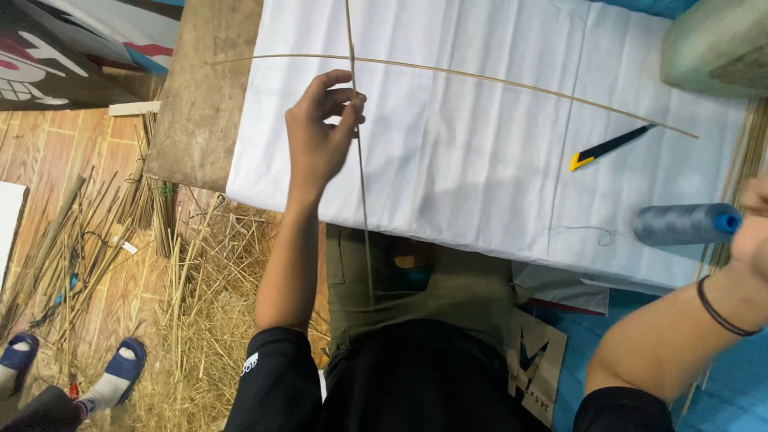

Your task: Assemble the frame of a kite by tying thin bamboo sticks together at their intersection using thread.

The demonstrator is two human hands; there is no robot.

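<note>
My left hand [318,132] pinches a thin upright bamboo stick [363,200] between thumb and fingers, just below where it crosses a long bowed bamboo strip [496,80]. Both sticks lie over a white paper sheet [480,168] spread on the table. My right hand [752,228] is at the right edge of the view, holding a spool of grey thread [680,224] with a blue core. A loose end of thread [592,234] trails on the paper beside the spool. A black and yellow utility knife [612,146] lies on the paper under the bowed strip.
A brown wooden board [200,88] sticks out from under the paper at the left. Straw and bamboo strips [168,264] litter the wooden floor. Another person's feet in blue sandals [120,368] stand at lower left. A pale green object [716,44] sits at top right.
</note>
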